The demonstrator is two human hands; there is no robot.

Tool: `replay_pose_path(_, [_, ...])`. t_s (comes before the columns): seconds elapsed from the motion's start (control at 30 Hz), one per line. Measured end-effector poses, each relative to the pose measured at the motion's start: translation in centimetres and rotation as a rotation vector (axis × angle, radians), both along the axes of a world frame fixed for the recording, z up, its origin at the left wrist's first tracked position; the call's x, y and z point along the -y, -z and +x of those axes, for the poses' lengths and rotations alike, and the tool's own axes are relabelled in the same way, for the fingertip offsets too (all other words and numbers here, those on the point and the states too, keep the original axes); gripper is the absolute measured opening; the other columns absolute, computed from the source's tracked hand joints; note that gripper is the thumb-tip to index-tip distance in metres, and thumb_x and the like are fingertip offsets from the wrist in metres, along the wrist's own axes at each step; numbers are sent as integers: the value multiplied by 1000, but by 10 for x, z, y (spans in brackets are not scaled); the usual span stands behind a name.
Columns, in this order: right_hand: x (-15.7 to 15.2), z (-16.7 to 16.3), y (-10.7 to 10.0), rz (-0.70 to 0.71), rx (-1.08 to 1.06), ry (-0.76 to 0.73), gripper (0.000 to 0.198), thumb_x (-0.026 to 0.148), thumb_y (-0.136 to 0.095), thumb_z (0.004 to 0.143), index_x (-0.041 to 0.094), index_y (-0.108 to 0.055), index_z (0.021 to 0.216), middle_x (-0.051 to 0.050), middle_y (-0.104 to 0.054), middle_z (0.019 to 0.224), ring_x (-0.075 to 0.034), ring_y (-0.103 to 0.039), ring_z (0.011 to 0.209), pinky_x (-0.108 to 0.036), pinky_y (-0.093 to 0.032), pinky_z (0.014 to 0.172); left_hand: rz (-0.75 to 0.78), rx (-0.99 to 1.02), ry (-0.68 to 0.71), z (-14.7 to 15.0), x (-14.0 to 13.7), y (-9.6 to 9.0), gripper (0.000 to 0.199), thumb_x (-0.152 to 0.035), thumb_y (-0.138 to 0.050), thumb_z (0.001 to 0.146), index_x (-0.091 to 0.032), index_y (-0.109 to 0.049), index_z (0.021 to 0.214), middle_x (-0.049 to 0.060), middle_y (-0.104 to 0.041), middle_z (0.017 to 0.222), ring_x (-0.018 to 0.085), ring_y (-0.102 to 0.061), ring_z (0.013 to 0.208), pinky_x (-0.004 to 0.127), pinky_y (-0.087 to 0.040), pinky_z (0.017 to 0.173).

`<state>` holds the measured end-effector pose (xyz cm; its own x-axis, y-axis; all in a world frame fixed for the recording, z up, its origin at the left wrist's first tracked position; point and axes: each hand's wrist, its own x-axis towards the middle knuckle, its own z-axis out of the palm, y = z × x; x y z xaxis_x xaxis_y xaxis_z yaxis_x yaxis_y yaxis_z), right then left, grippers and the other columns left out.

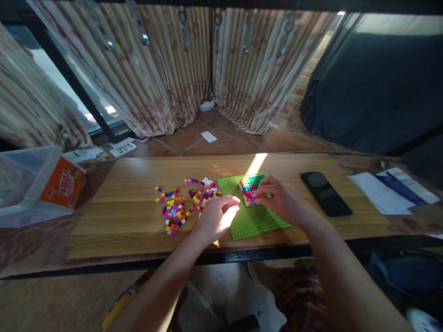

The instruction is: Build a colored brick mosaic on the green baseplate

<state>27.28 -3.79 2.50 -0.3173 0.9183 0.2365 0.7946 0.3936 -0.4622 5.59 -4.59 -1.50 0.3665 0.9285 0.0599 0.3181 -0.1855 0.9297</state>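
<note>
A green studded baseplate [256, 223] lies on the wooden table, with a low multicoloured block of toy bricks [246, 186] near its far edge. My right hand [282, 198] is over the block's right side, thumb and fingers pinched together at its top. Whatever is between those fingertips is too small to make out. Just left of the block, above the baseplate's left edge, my left hand [218, 216] has its fingers curled and closed toward the thumb; its contents, if any, cannot be made out. Loose small bricks [175, 210] in many colours are scattered left of that hand, partly hidden by it.
A black phone [326, 193] lies on the table [121, 207] at the right. White papers [382, 193] are farther right. At the far left stands a clear plastic box [27, 184] with an orange label. Curtains [166, 78] hang behind the table.
</note>
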Motion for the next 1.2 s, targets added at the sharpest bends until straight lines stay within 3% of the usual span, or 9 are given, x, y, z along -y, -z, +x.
replay_pose_path(0.1, [-2,-4,3,4,-12,31,9,21,-67,79,25,-73,74,-2,-64,84,-18,-60,82,-34,-47,75,26,-65,41,11,4,0,27,-22,-56,83,-19,-64,109,4,-73,94,15,-66,83,28,-52,77])
replay_pose_path(0.23, [-2,-4,5,-2,-70,79,9,18,-67,77,24,-71,72,-2,-65,83,-17,-60,79,-33,-47,73,19,-118,55,20,9,2,38,-22,-55,83,-20,-59,121,1,-72,92,13,-63,70,28,-52,72])
replay_pose_path(0.53, [-3,0,6,-66,-146,113,11,29,-68,79,21,-71,72,-3,-66,79,-17,-60,73,-31,-45,66,157,-191,58,27,17,0,30,-18,-51,84,-19,-62,112,1,-69,87,14,-59,70,26,-48,68])
replay_pose_path(0.7, [-7,-4,12,-39,-145,184,21,36,-67,79,19,-70,67,-4,-64,73,-16,-58,67,-30,-43,59,171,-194,55,27,18,4,29,-19,-51,84,-20,-61,112,1,-69,88,14,-60,71,26,-49,69])
replay_pose_path(0.97, [-12,-3,15,-28,-161,163,25,42,-70,74,20,-69,64,-3,-62,68,-14,-54,60,-29,-42,55,185,-179,94,26,20,4,32,-19,-52,84,-18,-58,116,3,-69,92,18,-64,86,29,-51,80])
replay_pose_path(1.2, [-12,2,19,-60,-157,122,20,40,-71,73,21,-71,66,-4,-65,71,-16,-58,64,-31,-43,57,158,-282,68,19,21,-3,36,-21,-52,84,-22,-59,119,3,-71,95,19,-66,85,30,-52,78])
